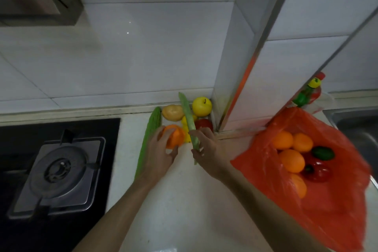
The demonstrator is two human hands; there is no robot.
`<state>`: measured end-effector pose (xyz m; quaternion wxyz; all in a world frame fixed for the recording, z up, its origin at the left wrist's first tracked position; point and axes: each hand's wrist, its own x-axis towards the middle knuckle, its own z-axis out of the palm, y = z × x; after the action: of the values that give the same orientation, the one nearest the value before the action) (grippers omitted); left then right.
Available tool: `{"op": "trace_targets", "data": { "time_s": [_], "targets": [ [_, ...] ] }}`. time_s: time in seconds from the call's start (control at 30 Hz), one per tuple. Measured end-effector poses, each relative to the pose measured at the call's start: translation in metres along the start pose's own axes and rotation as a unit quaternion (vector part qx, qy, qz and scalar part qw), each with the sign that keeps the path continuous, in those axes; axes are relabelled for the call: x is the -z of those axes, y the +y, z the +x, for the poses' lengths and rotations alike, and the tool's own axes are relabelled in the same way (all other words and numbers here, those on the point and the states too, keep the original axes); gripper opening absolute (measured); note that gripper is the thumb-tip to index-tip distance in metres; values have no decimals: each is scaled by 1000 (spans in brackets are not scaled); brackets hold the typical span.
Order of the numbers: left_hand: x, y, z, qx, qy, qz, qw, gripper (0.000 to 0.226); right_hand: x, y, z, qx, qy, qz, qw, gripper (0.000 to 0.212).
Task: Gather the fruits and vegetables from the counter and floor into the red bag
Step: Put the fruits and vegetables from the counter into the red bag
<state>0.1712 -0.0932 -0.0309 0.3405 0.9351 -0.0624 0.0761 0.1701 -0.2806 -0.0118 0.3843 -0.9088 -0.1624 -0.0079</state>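
My left hand grips an orange fruit near the back of the counter. My right hand holds a long pale green pod that points toward the wall. Behind them lie a yellow apple, a tan potato, a red tomato and a partly hidden yellow fruit. A long bitter gourd lies left of my left hand. The open red bag on the right holds several oranges, a green fruit and a red pepper.
A black gas stove fills the counter's left side. A tiled pillar rises behind the produce. A steel sink lies at the far right, with a bottle behind the bag. The pale counter stretches toward me.
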Motion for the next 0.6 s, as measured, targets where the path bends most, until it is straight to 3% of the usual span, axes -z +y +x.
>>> {"op": "trace_targets", "data": {
  "time_s": [0.27,0.43,0.6],
  "targets": [
    [-19,82,-59,-10,-33,-91,995,62,69,-19,-138,-73,81,61,992,53],
    [-49,149,-64,-75,-57,-126,988,60,110,0,-202,-170,188,44,966,54],
    [-84,205,-59,-141,-117,-143,973,53,139,35,-247,-252,224,9,941,60]
  ]
}}
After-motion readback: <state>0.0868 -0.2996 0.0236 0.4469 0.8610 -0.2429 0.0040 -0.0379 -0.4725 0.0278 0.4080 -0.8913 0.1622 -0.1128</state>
